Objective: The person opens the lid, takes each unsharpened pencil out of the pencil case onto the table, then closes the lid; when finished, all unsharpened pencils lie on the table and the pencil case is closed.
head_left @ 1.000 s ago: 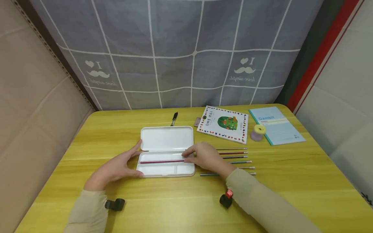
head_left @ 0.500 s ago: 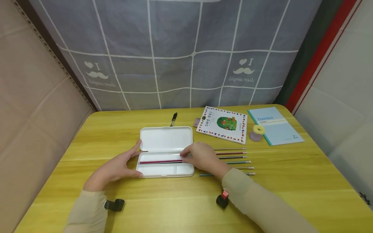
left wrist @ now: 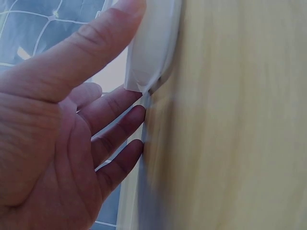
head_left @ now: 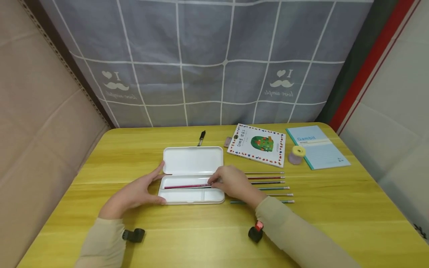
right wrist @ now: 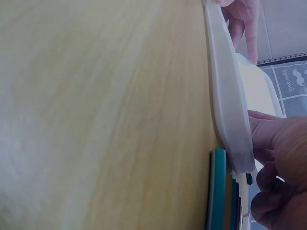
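Note:
A white pencil case (head_left: pixel 193 160) lies open on the table, its lid tipped back. Inside its rear compartment is a pink pencil (head_left: pixel 186 186), with a dark pencil (head_left: pixel 201 187) close alongside. My right hand (head_left: pixel 232 182) reaches over the case's right end and pinches the pink pencil's right end between thumb and fingers, which hide that end. My left hand (head_left: pixel 134 193) spans the left end of the case, thumb at the front corner and fingers fairly straight toward the lid. In the left wrist view the left fingers (left wrist: pixel 117 122) touch the case's end.
Several pencils (head_left: pixel 275 188) lie in a row right of the case, partly under the right forearm. Behind stand out a black pen (head_left: pixel 202 137), a picture book (head_left: pixel 257 145) and an eraser-like block (head_left: pixel 227 142). A yellow-lidded jar (head_left: pixel 296 155) sits beside a blue notebook (head_left: pixel 318 147).
My right hand has shifted slightly left over the case, and the pink pencil's right end now sits a little apart from the dark one. The left hand stays at the case.

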Available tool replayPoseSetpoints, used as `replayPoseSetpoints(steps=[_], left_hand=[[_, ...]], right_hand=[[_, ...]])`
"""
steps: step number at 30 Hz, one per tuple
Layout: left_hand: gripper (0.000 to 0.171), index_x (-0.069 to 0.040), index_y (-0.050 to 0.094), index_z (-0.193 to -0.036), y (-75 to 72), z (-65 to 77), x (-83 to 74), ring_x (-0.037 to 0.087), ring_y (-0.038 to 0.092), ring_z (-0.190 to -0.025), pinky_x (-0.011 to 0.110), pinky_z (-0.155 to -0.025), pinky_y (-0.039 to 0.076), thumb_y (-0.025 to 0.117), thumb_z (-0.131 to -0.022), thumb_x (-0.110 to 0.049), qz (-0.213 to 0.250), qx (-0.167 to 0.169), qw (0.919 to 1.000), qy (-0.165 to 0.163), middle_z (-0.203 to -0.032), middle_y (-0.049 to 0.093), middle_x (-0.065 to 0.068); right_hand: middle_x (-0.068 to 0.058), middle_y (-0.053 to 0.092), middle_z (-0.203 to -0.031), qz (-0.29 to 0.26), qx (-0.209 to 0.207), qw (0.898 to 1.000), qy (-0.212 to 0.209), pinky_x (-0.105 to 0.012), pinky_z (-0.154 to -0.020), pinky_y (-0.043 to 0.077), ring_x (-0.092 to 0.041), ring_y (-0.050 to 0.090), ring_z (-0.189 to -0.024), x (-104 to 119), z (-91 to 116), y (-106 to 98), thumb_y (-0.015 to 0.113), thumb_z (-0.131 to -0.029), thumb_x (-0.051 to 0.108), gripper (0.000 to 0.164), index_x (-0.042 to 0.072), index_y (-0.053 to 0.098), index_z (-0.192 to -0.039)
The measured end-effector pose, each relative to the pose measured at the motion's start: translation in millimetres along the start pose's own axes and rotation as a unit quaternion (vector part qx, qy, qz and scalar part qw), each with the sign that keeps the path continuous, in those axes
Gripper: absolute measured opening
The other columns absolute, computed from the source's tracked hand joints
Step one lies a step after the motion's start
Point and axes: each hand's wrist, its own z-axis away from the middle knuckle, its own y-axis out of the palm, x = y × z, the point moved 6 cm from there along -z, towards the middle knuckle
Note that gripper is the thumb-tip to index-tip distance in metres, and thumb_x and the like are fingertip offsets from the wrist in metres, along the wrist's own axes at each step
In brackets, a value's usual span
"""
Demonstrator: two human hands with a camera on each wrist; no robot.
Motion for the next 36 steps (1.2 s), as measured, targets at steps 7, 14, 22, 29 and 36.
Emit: replayPoseSetpoints(steps=[7,14,22,29,36], left_hand=[[0.128,-0.015,0.003,-0.169,1.7,-0.8,1.9,0.043,0.022,-0.155,0.065,-0.123,0.017,0.091,-0.08,-0.04,-0.003,0.0,1.0,0.003,-0.158,0.049,0.015],[0.127,-0.018,0.003,-0.169,1.5,-1.8,2.3,0.043,0.02,-0.156,0.066,-0.122,0.018,0.091,-0.08,-0.041,-0.004,0.001,1.0,0.002,-0.159,0.049,0.013],[0.127,-0.019,0.003,-0.169,2.2,-3.3,5.2,0.042,0.021,-0.156,0.065,-0.122,0.018,0.091,-0.08,-0.041,-0.002,0.001,1.0,0.003,-0.159,0.049,0.013],[0.129,-0.016,0.003,-0.169,4.2,-4.2,6.4,0.041,0.023,-0.155,0.064,-0.123,0.019,0.092,-0.079,-0.04,0.004,-0.001,1.0,0.009,-0.158,0.05,0.013],[0.127,-0.019,0.003,-0.169,2.2,-2.7,4.6,0.043,0.022,-0.155,0.066,-0.122,0.019,0.091,-0.08,-0.04,0.002,-0.002,1.0,0.007,-0.159,0.049,0.013]], right_hand=[[0.01,0.079,-0.099,-0.009,-0.013,1.0,0.006,-0.032,-0.082,0.056,-0.008,0.07,-0.093,0,3,0,0.079,-0.095,0.018,0.009,0.022,0.085,-0.101],[0.01,0.077,-0.1,-0.066,-0.066,0.995,0.017,-0.027,-0.073,0.054,-0.006,0.065,-0.084,-5,6,-10,0.079,-0.095,0.017,0.01,0.025,0.085,-0.099],[0.011,0.076,-0.092,-0.146,-0.073,0.987,-0.009,-0.024,-0.052,0.046,-0.008,0.053,-0.058,-19,21,-31,0.08,-0.093,0.013,0.011,0.022,0.085,-0.098],[0.01,0.077,-0.092,-0.17,-0.081,0.982,-0.03,-0.024,-0.052,0.045,-0.008,0.053,-0.06,-36,40,-48,0.082,-0.091,0.01,0.011,0.019,0.085,-0.095],[0.007,0.076,-0.089,-0.175,-0.089,0.98,-0.031,-0.022,-0.051,0.042,-0.006,0.049,-0.058,-50,65,-60,0.084,-0.087,0.005,0.013,0.017,0.084,-0.092]])
